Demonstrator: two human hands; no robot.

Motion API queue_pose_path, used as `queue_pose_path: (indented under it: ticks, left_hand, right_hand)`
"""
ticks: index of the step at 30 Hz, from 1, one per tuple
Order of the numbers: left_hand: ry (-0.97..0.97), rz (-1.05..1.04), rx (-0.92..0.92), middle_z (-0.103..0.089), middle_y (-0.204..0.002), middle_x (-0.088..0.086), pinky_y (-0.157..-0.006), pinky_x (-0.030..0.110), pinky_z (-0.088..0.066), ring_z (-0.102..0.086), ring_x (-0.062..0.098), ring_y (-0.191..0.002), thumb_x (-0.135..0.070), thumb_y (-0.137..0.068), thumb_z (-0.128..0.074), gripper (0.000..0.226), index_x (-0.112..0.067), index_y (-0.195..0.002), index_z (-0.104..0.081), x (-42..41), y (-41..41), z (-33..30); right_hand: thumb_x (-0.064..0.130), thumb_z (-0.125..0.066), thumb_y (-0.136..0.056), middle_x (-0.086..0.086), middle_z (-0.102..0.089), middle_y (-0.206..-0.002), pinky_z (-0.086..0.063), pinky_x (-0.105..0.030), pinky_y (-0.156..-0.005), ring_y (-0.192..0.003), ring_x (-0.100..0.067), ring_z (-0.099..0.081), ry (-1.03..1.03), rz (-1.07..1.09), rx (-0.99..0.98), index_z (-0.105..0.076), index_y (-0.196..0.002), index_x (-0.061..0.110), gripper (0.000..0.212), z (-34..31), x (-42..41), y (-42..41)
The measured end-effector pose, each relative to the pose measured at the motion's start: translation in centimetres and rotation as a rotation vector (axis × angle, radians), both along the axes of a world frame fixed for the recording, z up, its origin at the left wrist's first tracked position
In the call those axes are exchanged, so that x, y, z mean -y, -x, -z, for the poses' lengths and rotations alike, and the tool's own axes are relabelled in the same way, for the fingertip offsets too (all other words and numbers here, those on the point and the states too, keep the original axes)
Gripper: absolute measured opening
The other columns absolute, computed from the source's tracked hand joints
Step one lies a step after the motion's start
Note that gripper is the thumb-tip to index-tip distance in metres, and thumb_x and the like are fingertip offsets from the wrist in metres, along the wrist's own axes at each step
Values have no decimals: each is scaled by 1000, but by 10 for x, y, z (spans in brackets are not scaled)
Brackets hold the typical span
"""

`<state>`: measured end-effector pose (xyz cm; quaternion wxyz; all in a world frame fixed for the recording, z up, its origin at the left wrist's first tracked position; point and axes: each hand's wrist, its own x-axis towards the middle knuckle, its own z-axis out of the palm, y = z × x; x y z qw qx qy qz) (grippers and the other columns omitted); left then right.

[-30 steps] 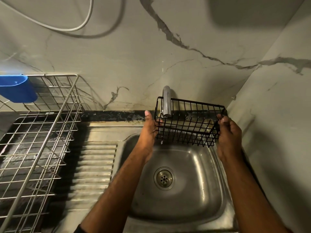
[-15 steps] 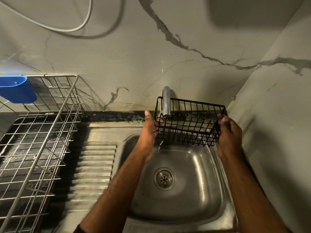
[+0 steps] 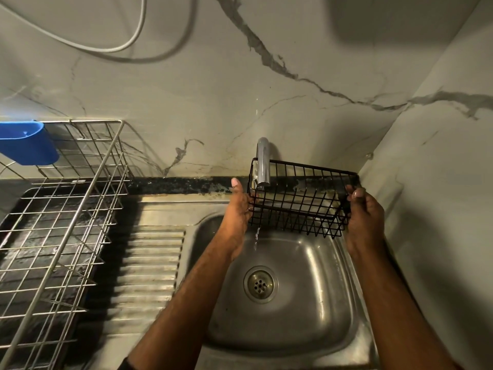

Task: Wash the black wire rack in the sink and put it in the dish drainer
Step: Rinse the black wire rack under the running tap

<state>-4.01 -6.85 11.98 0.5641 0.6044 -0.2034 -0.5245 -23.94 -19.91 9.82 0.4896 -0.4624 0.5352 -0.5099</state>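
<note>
- One marble-patterned wall (image 3: 186,84) rises behind the bench, and a second meets it in the corner on the right; one pale cable (image 3: 112,48) loops across the top left.
- One silver wire dish drainer (image 3: 61,236) stands on the dark bench (image 3: 170,182) at the left, well apart from the rack; one blue plastic holder (image 3: 25,142) hangs on its far rim.
- One steel sink (image 3: 306,303) lies in the middle, with one ribbed draining board (image 3: 149,268) to its left and one round drain (image 3: 260,284) in its floor.
- One black wire rack (image 3: 301,201) is held in the air above the far part of the sink, tilted, with its left end under the tap.
- Two forearms reach in from the bottom edge.
- The left hand (image 3: 240,206) holds the left end of the rack, thumb upright along the outside and fingers curled round the wires.
- The right hand (image 3: 365,209) holds the right end, its fingers curled round the end wires.
- One chrome tap (image 3: 262,161) curves down from the wall into the rack's left end.
- One thin stream of water (image 3: 256,237) falls below the rack toward the sink.
</note>
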Motion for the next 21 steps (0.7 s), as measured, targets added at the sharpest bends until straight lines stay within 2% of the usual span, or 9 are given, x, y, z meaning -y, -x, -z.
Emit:
queue_pose_path:
  ticks: [8,12,17,21]
  left_hand:
    - [-9,35,1,-25,-168,8,-126,50,-9,-23,29,-154,-81,-92,-10,96,-18,-162,-22,4,8,3]
    - [21,34,-5,-26,-168,6,-126,50,-11,-24,25,-154,-91,-82,-17,107,-21,-163,-21,4,8,5]
    - [13,21,-25,-26,-168,7,-127,52,-8,-24,28,-154,-87,-88,-14,102,-18,-162,-22,4,5,4]
    - [9,3,-31,-29,-166,7,-126,52,-9,-26,27,-153,-83,-90,-12,98,-17,-161,-26,2,4,4]
  right_hand:
    - [25,-48,-105,12,-70,-107,-48,-47,-104,-105,-7,-65,14,28,6,-67,-100,32,21,-5,0,9]
    - [26,-50,-103,10,-71,-111,-47,-52,-105,-114,-15,-64,11,22,32,-70,-95,33,23,-1,1,13]
    - [22,-48,-104,15,-70,-107,-48,-48,-106,-107,-4,-64,15,1,38,-67,-97,31,22,-6,-2,10]
    - [25,-48,-104,16,-70,-107,-47,-49,-106,-110,-6,-64,12,-3,38,-67,-100,31,20,-3,-1,8]
